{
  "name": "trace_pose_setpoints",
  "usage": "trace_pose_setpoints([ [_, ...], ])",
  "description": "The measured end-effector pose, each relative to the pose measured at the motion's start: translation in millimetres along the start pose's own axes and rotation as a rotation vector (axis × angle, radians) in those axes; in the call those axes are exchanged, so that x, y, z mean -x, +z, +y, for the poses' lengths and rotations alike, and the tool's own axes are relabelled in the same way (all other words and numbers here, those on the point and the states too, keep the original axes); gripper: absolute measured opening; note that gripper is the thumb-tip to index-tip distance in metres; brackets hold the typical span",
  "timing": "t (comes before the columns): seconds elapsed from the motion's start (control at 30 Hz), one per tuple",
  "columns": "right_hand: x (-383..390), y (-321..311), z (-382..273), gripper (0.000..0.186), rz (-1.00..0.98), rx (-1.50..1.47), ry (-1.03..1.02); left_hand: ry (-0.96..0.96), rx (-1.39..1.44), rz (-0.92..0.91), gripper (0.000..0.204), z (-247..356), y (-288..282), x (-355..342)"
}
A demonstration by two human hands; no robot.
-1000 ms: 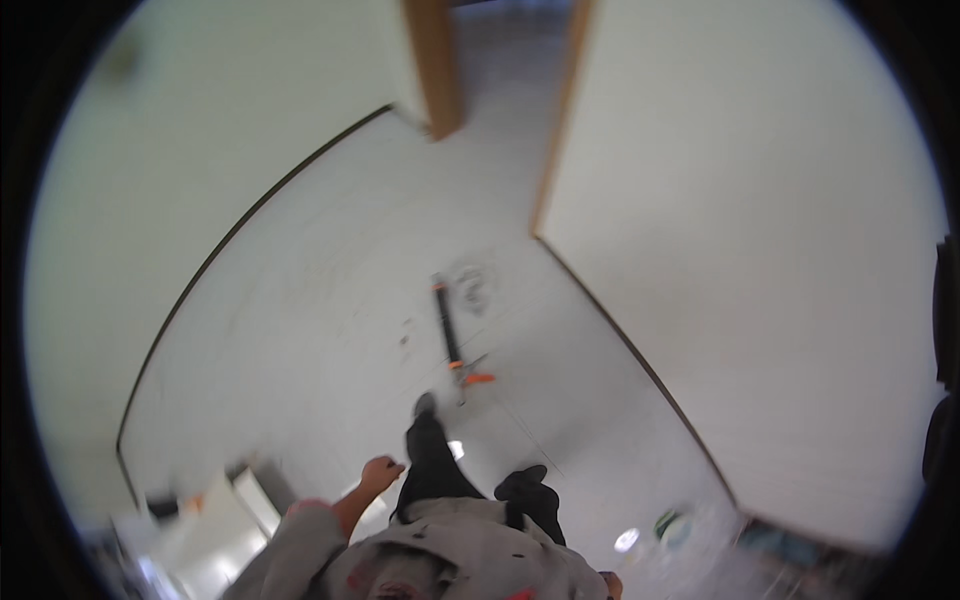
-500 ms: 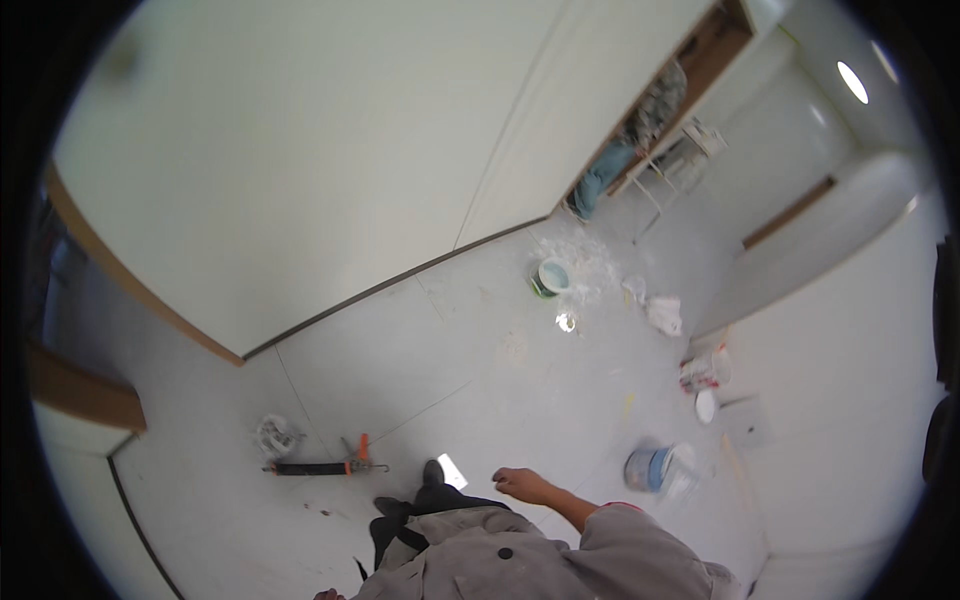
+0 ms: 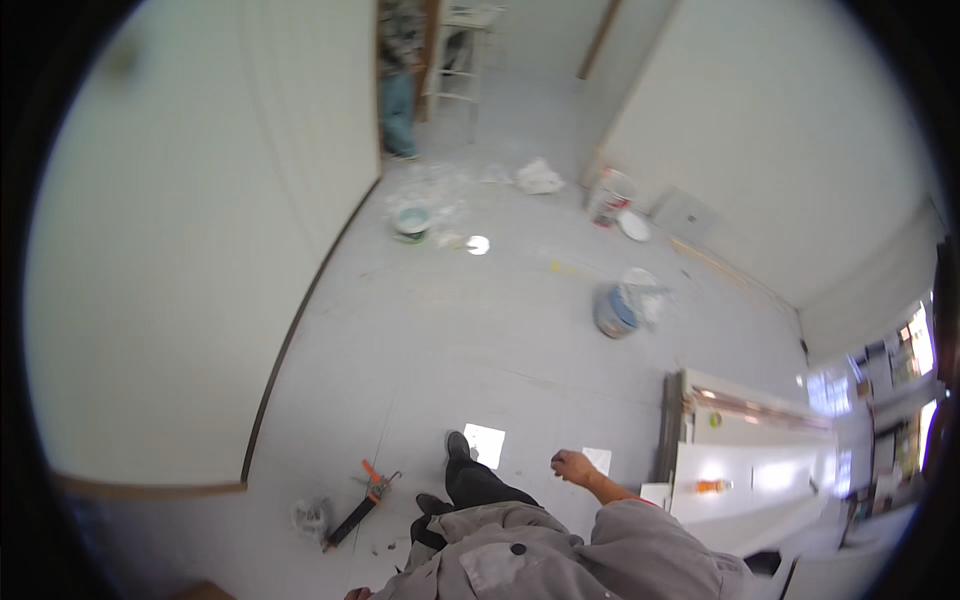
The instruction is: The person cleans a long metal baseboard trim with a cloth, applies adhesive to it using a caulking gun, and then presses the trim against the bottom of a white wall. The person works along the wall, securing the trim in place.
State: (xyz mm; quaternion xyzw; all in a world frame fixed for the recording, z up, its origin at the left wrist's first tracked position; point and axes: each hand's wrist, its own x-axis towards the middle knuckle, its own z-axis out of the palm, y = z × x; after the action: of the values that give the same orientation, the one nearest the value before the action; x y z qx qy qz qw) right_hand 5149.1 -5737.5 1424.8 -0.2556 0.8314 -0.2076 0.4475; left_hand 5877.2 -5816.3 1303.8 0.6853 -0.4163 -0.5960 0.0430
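My right hand (image 3: 574,466) hangs in front of my right hip, fingers loosely bent with gaps between them, holding nothing I can see. Of my left hand (image 3: 358,594) only a small part shows at the lower edge, and its fingers are hidden. A caulking gun (image 3: 352,518) with a black barrel and orange handle lies on the floor to my left front. Beside it is a crumpled clear plastic bag (image 3: 309,518). A bright white square patch (image 3: 486,446) shows on the floor by my dark shoe (image 3: 458,446).
A blue bucket (image 3: 615,310), a green-white tub (image 3: 410,222) and a red-white bucket (image 3: 610,196) stand on the grey floor ahead. A white wall panel (image 3: 190,250) rises at left. Long white panels (image 3: 750,480) lie at right. Another person (image 3: 398,90) stands by a white stepladder (image 3: 460,60).
My view has swung to the right. The doorway, person and buckets have shifted left in the picture, and the white panels at right have come into view. My right hand still hangs in front.
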Motion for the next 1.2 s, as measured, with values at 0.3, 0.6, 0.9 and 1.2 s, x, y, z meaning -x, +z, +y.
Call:
trace_pose_setpoints([
  [0.3, 119, 42, 143, 0.032, 0.029, -0.087, 0.237, -0.061, -0.041, -0.024, 0.033, 88, -4, -56],
  [0.6, 149, 2, 205, 0.032, 0.316, -0.331, 0.221, 0.054, -0.333, -0.214, 0.022, 169, 93, -59],
  [0.9, 167, 8, 200, 0.032, 0.264, -0.639, 0.413, 0.149, -0.681, -0.214, 0.035, 233, 92, -16],
  [1.2, 141, 82, 135, 0.032, 0.026, -0.366, 0.499, 0.094, -0.504, -0.141, 0.036, 173, 9, -30],
])
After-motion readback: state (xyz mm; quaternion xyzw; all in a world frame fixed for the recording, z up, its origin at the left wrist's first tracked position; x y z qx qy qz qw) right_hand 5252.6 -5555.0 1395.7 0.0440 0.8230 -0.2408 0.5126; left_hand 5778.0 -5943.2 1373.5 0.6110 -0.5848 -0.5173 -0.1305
